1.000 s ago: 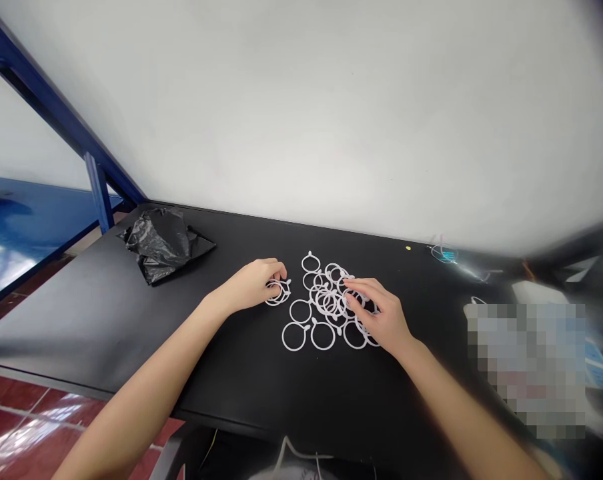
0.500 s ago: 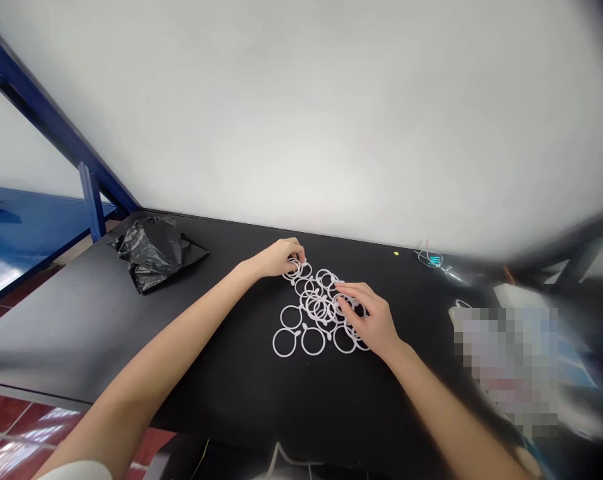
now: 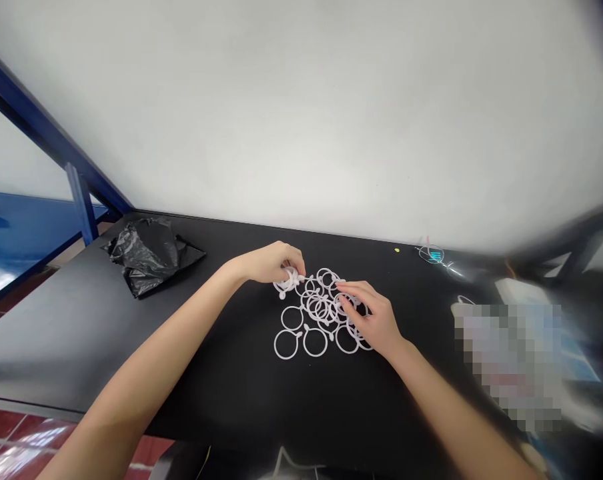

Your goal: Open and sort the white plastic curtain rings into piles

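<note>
Several white plastic rings (image 3: 315, 342), each with a small tab, lie overlapping in a loose pile on the black tabletop (image 3: 261, 400). At the pile's far left corner, my left hand (image 3: 277, 260) is closed on a bunch of white rings (image 3: 285, 283), which hang together under its fingers. My right hand (image 3: 374, 315) rests over the right side of the pile, thumb and fingers apart. Its fingertips are at the rings there; part of the pile is hidden beneath it.
A crumpled black plastic bag (image 3: 149, 257) lies at the left. Toward the right are a small yellow bit (image 3: 397, 251), a clear item with a blue-green patch (image 3: 435, 255) and a pixelated, blurred object (image 3: 511, 367). A white wall (image 3: 301, 133) rises behind the table.
My left hand has gathered rings at the far left corner into a bunch and drawn them slightly left and nearer. My right hand has hardly moved.
</note>
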`<action>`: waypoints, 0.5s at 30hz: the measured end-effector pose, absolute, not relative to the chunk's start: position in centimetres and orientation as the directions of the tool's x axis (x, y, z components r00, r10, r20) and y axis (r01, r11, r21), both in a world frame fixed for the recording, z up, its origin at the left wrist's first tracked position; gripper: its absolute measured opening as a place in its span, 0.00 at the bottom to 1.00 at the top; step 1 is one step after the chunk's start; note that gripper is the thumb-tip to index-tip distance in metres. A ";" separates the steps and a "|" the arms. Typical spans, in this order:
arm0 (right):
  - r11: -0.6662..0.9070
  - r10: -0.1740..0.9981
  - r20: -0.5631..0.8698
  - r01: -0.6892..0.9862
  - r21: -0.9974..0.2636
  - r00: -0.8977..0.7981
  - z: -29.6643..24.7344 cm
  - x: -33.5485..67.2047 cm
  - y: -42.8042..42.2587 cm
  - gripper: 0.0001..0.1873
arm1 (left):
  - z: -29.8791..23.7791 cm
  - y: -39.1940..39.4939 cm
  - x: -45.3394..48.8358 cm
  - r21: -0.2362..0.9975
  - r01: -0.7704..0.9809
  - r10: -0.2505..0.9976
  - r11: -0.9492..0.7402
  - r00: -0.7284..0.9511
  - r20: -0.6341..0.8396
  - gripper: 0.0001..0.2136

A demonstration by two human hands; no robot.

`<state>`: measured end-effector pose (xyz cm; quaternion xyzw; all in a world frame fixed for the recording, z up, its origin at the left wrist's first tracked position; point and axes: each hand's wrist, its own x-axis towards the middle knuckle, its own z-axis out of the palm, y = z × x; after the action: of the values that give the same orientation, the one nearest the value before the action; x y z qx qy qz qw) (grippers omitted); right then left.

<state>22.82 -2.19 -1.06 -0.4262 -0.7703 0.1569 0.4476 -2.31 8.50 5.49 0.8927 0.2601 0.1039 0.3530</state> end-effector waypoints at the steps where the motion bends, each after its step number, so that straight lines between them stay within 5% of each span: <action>1: 0.587 0.798 0.555 0.516 -0.624 -0.237 -1.1 22.8 -2.2 0.11 | 5.4 8.4 -2.2 0.672 0.398 0.526 -0.624 0.851 -0.016 0.18; 7: 0.575 0.805 0.546 0.528 -0.625 -0.230 -1.0 22.9 -2.3 0.11 | 3.0 8.2 -0.9 0.566 0.516 0.608 -0.643 0.793 -0.032 0.16; 15: 0.589 0.794 0.559 0.525 -0.614 -0.237 -0.8 22.7 -2.2 0.11 | 3.3 8.0 -0.8 0.598 0.511 0.665 -0.618 0.745 0.051 0.17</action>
<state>22.72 -2.16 -0.83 -0.4274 -0.7720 0.1508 0.4457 -0.76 8.00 3.33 0.8892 0.3307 0.1351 0.2860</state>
